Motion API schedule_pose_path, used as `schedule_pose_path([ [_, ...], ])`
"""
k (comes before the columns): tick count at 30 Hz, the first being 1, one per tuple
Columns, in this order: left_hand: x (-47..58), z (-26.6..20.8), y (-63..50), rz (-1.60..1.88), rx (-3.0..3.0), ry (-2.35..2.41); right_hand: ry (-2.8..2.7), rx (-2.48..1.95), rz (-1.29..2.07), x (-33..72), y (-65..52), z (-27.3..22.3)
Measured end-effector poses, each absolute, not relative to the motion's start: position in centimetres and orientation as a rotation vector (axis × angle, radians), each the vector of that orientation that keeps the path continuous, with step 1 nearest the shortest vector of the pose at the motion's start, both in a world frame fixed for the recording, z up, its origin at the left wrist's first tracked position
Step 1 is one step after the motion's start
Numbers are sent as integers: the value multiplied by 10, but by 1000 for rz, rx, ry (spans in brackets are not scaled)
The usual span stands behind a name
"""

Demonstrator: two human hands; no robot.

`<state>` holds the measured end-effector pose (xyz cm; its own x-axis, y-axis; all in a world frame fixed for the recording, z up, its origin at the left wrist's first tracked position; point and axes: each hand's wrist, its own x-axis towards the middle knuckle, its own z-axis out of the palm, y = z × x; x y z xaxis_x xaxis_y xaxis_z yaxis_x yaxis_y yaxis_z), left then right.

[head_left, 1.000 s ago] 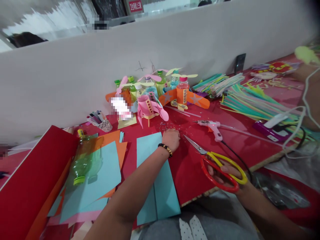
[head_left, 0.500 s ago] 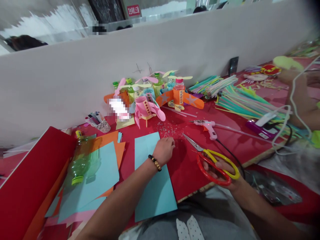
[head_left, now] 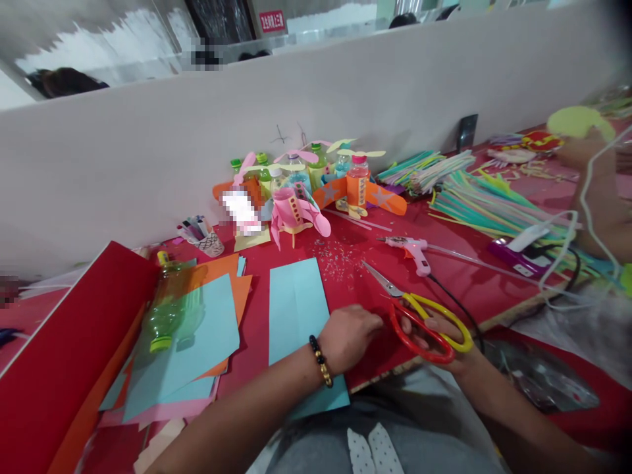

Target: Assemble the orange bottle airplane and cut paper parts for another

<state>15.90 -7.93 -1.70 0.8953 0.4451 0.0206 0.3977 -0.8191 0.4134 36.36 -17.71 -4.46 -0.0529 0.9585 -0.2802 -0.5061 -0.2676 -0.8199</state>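
My right hand (head_left: 444, 334) grips scissors (head_left: 382, 280) with one red and one yellow handle. Their metal blades point up and left over the red tabletop, nearly together. My left hand (head_left: 351, 337), with a beaded bracelet at the wrist, hovers by the red handle. Its fingers are curled together, and whatever they may hold is hidden. Beneath that forearm lies a long light-blue paper sheet (head_left: 296, 296) with a faint crease along it. Small scraps (head_left: 340, 257) are scattered beyond the sheet.
A pink glue gun (head_left: 412, 250) lies beyond the scissors, its cord trailing right. Coloured papers (head_left: 212, 316) and a green bottle (head_left: 168, 309) are at left. Paper-decorated bottles (head_left: 358, 181) stand along the partition. Bundled sticks (head_left: 484, 204) and another person's arm (head_left: 592, 191) are at right.
My left hand has moved right and toward me, off the blue sheet and closer to the scissors. My right hand keeps the scissors in about the same place.
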Motion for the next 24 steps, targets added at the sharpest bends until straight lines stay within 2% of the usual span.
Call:
schedule_pose_path([
  [4,142,-21,-34,303,2697,1060,-622,-973,1592,359,-179,-37],
  [8,132,-32,4,268,2655,1372,-696,-970,1618,356,-181,-38],
  [14,137,-44,14,298,2579,1453,-899,-980,1600,351,-185,-47],
  [20,127,-28,-2,396,2482,1392,-971,-1044,1601,353,-190,-56],
  [24,125,-9,-34,501,2333,1121,-1039,-1282,1311,354,-193,-45],
])
